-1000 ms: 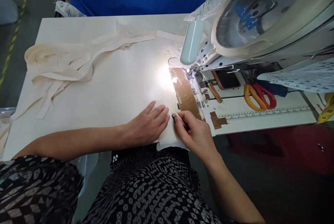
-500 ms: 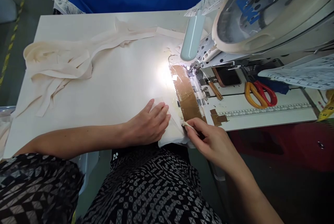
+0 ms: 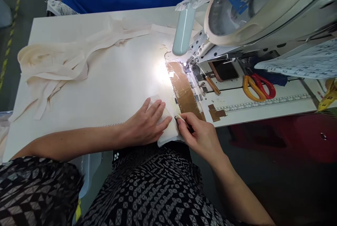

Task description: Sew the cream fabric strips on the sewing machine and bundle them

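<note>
The left hand is lying flat, fingers slightly spread, pressing a cream fabric piece at the white sewing table's front edge. Just beside it, the right hand is pinching a pale sliver, possibly fabric or a small tool. The person seems to be working the fabric's edge; the next move is probably calling for firm left-hand pressure.

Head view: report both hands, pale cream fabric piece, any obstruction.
Left hand laid on pale cream fabric piece. Right hand pinching slim pale-ended item, mostly hidden. Orange-and-red-handled scissors lie rightward, apart from both hands.
</note>
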Motion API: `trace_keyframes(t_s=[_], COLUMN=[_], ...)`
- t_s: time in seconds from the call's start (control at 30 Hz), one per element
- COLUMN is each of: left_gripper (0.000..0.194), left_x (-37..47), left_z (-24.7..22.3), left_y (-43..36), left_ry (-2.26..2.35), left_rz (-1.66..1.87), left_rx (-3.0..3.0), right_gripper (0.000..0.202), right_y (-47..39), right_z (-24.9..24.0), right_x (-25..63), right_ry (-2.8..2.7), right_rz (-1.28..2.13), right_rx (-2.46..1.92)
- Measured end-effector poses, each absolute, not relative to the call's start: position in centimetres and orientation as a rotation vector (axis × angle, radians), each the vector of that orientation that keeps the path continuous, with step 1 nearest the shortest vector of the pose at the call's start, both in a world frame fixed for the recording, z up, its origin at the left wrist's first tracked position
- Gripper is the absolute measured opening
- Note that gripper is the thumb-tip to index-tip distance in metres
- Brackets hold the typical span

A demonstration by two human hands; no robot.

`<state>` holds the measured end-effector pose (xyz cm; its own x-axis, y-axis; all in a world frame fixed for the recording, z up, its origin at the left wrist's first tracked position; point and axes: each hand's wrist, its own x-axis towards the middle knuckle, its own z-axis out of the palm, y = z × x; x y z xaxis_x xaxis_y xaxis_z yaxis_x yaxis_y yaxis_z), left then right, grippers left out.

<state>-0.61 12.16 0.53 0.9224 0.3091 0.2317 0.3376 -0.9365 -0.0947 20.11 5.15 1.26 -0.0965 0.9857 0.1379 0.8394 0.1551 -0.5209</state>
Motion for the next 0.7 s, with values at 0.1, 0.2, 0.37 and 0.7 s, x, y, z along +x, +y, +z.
trace_keyframes(t_s=[0.1, 0.2, 0.37, 0.7], left_gripper=[0.044, 0.045, 0.046, 0.044], left_x=[-0.6, -0.6, -0.6, -0.8], left_z=[0.5, 0.3, 0.2, 0.6], left_y=[12.1, 12.1, 12.1, 12.3], left_ry=[-0.501, -0.503, -0.490, -0.508], left_rz=[-0.315, -0.303, -0.302, -0.233], left_rx=[-2.949, -2.958, -2.959, -2.991], right_gripper=[0.014, 0.014, 0.014, 0.018], right_y=[5.2, 5.2, 5.6, 4.5], right_z=[1.3, 1.2, 1.2, 3.3], right_x=[20.1, 20.1, 20.1, 22.2], right_ry=[-2.025, -2.033, -2.093, -2.368], right_rz=[0.403, 0.393, 0.349, 0.432], right_rx=[-1.710, -1.689, -1.660, -1.598])
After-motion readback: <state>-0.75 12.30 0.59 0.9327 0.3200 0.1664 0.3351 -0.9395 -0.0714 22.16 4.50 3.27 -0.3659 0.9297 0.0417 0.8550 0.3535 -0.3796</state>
